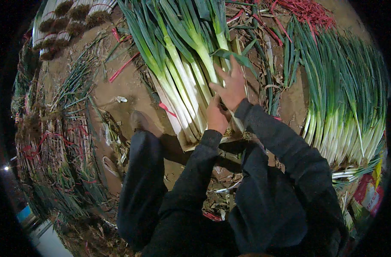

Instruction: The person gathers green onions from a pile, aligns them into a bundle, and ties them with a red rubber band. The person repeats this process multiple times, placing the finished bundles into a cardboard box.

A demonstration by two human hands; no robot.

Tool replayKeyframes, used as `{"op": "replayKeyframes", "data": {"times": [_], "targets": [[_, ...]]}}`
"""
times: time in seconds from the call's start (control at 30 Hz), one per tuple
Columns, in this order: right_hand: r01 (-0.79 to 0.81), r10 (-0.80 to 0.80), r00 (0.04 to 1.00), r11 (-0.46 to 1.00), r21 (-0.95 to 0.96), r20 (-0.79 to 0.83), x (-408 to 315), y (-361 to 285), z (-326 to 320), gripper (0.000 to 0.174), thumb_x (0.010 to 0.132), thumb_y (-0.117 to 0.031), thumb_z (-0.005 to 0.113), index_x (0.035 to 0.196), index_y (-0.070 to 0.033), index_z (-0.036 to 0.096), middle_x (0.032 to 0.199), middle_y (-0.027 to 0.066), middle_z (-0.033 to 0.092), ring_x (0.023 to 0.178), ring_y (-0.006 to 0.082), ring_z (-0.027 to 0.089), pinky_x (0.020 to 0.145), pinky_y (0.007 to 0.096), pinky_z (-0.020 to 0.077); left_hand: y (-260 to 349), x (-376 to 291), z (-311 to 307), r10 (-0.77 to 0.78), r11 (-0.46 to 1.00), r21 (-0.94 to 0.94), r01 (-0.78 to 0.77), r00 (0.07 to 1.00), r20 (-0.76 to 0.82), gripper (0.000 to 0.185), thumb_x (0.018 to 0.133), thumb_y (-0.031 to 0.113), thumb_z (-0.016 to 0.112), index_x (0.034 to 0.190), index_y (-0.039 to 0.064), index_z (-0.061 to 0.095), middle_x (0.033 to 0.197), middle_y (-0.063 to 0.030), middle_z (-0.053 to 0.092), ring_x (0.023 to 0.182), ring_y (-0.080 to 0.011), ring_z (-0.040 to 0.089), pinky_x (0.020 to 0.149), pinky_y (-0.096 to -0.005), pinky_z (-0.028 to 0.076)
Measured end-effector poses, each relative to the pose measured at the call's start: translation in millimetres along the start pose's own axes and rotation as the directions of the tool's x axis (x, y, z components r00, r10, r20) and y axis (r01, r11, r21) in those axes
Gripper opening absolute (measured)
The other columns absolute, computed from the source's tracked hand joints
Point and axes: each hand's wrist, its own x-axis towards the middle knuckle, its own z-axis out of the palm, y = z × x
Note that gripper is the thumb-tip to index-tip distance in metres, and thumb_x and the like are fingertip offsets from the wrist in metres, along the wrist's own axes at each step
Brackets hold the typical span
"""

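Note:
Thick green onions (179, 69), with white shanks and long green leaves, lie side by side in a shallow wooden tray (174, 123) before me. Their root ends point towards me. Over the right part of this row, my right hand (233, 86) has its fingers spread, with the fingertips by a bent green leaf (234, 57). My left hand (216, 116) is just below it, close to the white shanks near the root end. Its fingers are partly hidden, so whether it grips a stalk cannot be told. A red strip (167, 110) hangs over the tray's left side.
To the right lies a broad pile of green onions (340, 106), with red ties (307, 14) heaped behind it. Tied bundles (97, 14) are stacked at far left. Untrimmed onions (64, 154) line the left side. My shoe (139, 120) stands beside the tray.

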Motion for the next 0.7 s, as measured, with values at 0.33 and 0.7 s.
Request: {"op": "replayKeyframes", "data": {"times": [0.33,0.7], "targets": [[0.059,0.070,0.954,0.911,-0.408,0.293,74,48,-58,0.049,0.085,-0.028,0.077,0.132,-0.015,0.068,0.143,0.0153,0.057,0.119,0.0382,0.064,0.093,0.0501,0.0566,5,0,-1,0.175,0.652,0.735,-0.184,0.980,0.090,0.071,0.082,0.006,0.077,0.145,-0.011,0.050,0.131,-0.0284,0.066,0.117,-0.0397,0.066,0.100,-0.0452,0.053],[0.313,-0.306,0.943,0.674,-0.670,0.133,316,-25,-197,0.039,0.087,-0.027,0.073,0.122,-0.011,0.069,0.109,0.0174,0.070,0.103,0.0398,0.067,0.087,0.0524,0.0553,-21,9,-1,0.293,0.804,0.524,-0.279,0.954,0.058,0.063,0.083,0.009,0.087,0.136,-0.001,0.055,0.104,-0.0102,0.071,0.092,-0.0182,0.068,0.081,-0.0340,0.056]]}}
